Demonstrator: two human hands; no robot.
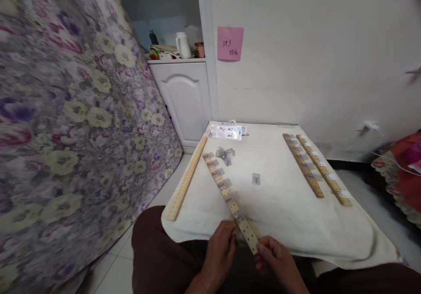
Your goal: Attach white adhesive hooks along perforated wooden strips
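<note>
A narrow wooden strip with rows of holes (225, 192) slants across the near part of the table, its lower end jutting over the edge. Several small clear plastic cards are fixed along its upper stretch. My right hand (274, 256) pinches the lower end between thumb and fingers. Close by on the strip's left side, my left hand (221, 245) has its fingers curled together; what they hold, if anything, is hidden. A loose clear card with a small metal piece (256, 179) lies right of the strip. More such cards (226, 155) are piled near its upper end.
A bare holed strip (187, 180) lies along the table's left edge. At the right are a strip with clear cards (303, 166) and one with white tags (324, 170). Clear packaging (225, 132) rests at the back of the cloth-covered table (279, 224). A floral curtain (82, 131) hangs left.
</note>
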